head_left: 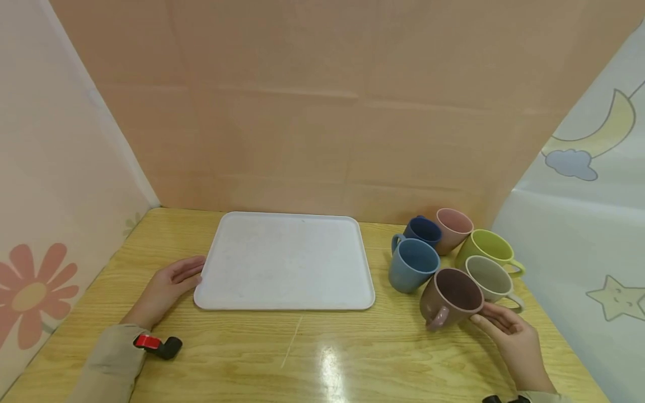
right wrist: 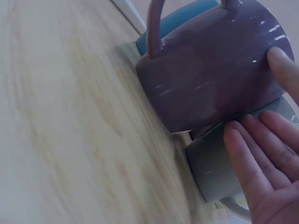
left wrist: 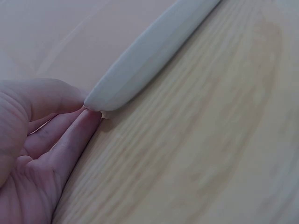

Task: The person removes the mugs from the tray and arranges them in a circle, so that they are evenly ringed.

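Note:
In the head view, a white rectangular tray [head_left: 285, 260] lies on the wooden table. My left hand [head_left: 168, 285] is at its left edge; in the left wrist view the thumb [left wrist: 56, 95] and fingertips touch the rim [left wrist: 126, 77], fingers fairly straight. On the right stands a group of mugs. My right hand [head_left: 516, 341] is beside the mauve mug [head_left: 450, 299] at the front. Its thumb [right wrist: 282, 67] touches that mug's side, while the extended fingers [right wrist: 243, 154] lie by the grey-beige mug [right wrist: 212, 170]. The mauve handle [head_left: 439, 318] faces the front.
Close behind the mauve mug are a light blue mug [head_left: 409, 274], a dark blue mug [head_left: 424, 230], a pink mug [head_left: 453, 226] and a yellow-green mug [head_left: 486, 246]. An orange-brown backdrop [head_left: 302, 140] rises at the table's far edge, with patterned panels at both sides.

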### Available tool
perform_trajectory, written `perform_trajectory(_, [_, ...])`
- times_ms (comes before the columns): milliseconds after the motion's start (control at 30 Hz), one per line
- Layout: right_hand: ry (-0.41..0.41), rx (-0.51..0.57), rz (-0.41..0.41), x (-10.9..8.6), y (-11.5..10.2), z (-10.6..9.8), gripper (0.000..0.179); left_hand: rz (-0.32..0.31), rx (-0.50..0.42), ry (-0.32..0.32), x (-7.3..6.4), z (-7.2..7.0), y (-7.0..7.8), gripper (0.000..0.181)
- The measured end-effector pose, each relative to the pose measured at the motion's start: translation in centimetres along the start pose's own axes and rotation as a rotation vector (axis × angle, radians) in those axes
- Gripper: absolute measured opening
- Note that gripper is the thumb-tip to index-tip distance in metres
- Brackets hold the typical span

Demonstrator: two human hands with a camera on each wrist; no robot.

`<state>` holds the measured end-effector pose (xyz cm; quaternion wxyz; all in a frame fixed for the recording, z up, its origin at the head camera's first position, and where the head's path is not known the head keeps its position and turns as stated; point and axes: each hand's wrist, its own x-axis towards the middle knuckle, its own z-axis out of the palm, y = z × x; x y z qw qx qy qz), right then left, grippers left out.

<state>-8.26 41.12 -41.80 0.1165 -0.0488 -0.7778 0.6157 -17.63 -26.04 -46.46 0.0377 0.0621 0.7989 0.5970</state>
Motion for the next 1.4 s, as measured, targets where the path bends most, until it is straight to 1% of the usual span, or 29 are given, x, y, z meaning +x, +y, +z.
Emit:
perform_trajectory(133, [0.031,0.024,0.027,0.1,-0.1,0.3,0.022,-0.001,0.002,0.0,0.0,0.0,0.0,0.063])
perform_trajectory(267, [0.072,0.114,0.033,0.5,0.1,0.4,0.014,0.004,-0.001,-0.002,0.1,0.1,0.0,0.063])
perform_trajectory(367, [0.133,0.136,0.026,0.6,0.0,0.8,0.01,0.007,-0.003,-0.002,0.1,0.1,0.1,0.062])
perform_trajectory(467, [0.196,0.035,0.011,0.5,-0.7,1.2,0.009,0.006,-0.003,-0.001,0.2,0.2,0.1,0.062])
perform_trajectory(600, [0.266,-0.213,-0.082,0.6,-2.5,2.1,0.013,0.007,0.0,0.003,0.2,0.2,0.2,0.062])
perform_trajectory(633, [0.282,-0.252,-0.113,0.6,-3.0,2.3,0.013,0.007,0.0,0.003,0.2,0.2,0.2,0.061])
perform_trajectory(700, [0.312,-0.307,-0.179,0.7,-4.0,2.9,0.012,0.007,-0.004,0.004,0.2,0.3,0.2,0.061])
perform_trajectory(767, [0.318,-0.285,-0.228,0.9,-5.0,3.6,0.009,0.005,-0.007,0.002,0.3,0.3,0.2,0.061])
perform_trajectory(833, [0.289,-0.233,-0.268,1.0,-6.0,4.4,0.008,0.005,-0.004,0.002,0.4,0.2,0.2,0.062])
perform_trajectory(900, [0.229,-0.205,-0.304,1.2,-6.9,5.3,0.008,0.007,0.002,0.004,0.6,0.1,0.1,0.061])
perform_trajectory(933, [0.19,-0.172,-0.317,1.4,-7.4,5.8,0.009,0.009,0.006,0.005,0.7,0.0,0.1,0.061])
perform_trajectory(1033, [0.058,-0.168,-0.375,2.0,-8.8,7.2,0.012,0.017,0.017,0.004,1.1,0.0,-0.1,0.06])
perform_trajectory(1067, [0.006,-0.147,-0.39,2.2,-9.2,7.7,0.013,0.014,0.024,0.001,1.1,0.0,-0.1,0.06])
perform_trajectory(1133, [-0.074,-0.143,-0.411,2.6,-10.0,8.8,0.014,0.016,0.061,-0.015,1.2,-0.2,0.1,0.059])
perform_trajectory(1167, [-0.103,-0.169,-0.423,2.8,-10.4,9.3,0.014,0.008,0.073,-0.03,1.3,-0.3,0.4,0.059])
perform_trajectory(1200, [-0.13,-0.182,-0.427,3.0,-10.8,9.9,0.014,0.009,0.107,-0.044,1.4,-0.5,0.7,0.058])
perform_trajectory(1267, [-0.17,-0.231,-0.432,3.6,-11.6,11.0,0.014,0.027,0.157,-0.085,1.7,-1.0,1.8,0.057])
perform_trajectory(1333, [-0.195,-0.332,-0.458,4.3,-12.4,12.2,0.014,0.052,0.197,-0.128,2.2,-1.5,3.2,0.055])
perform_trajectory(1400, [-0.234,-0.386,-0.481,5.4,-13.1,13.3,0.016,0.09,0.261,-0.148,2.8,-2.0,5.0,0.055])
